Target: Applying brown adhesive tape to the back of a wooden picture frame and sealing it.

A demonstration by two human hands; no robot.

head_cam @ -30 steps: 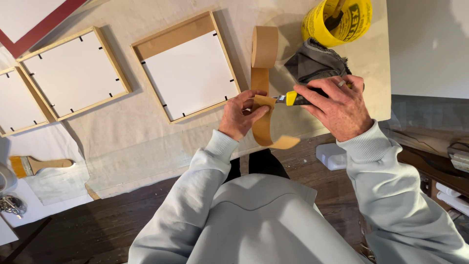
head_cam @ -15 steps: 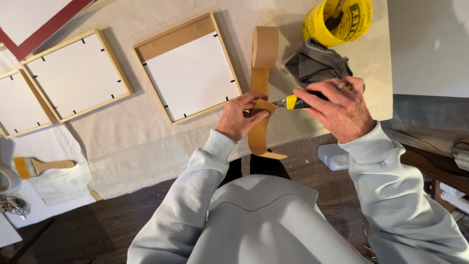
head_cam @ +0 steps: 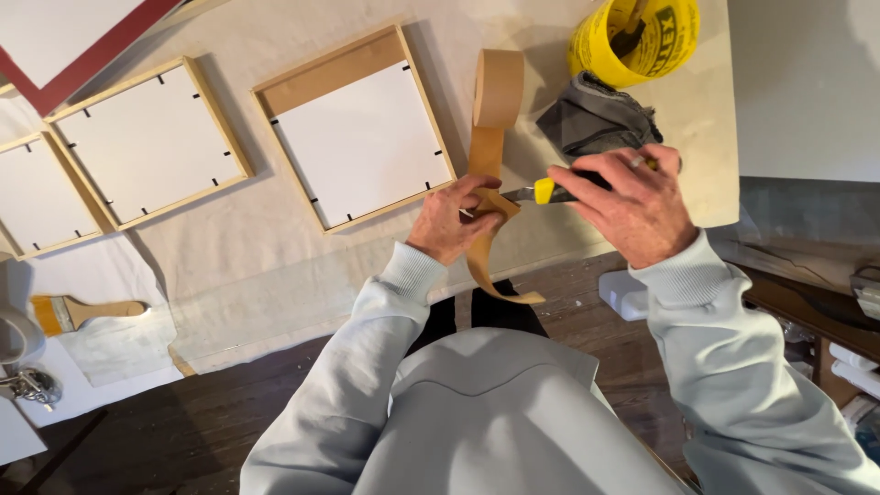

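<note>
The left hand (head_cam: pixel 454 220) is pinching a strip of brown paper tape (head_cam: pixel 486 165) that is running from its roll (head_cam: pixel 498 87), standing on the cloth-covered tabletop (head_cam: pixel 275 247) just beyond the fingers. The right hand (head_cam: pixel 632 206) is closing around a yellow-and-black utility knife (head_cam: pixel 548 192), its blade touching the strip beside the left fingertips. A slip could be nicking those fingers, or tearing the tape crookedly.
</note>
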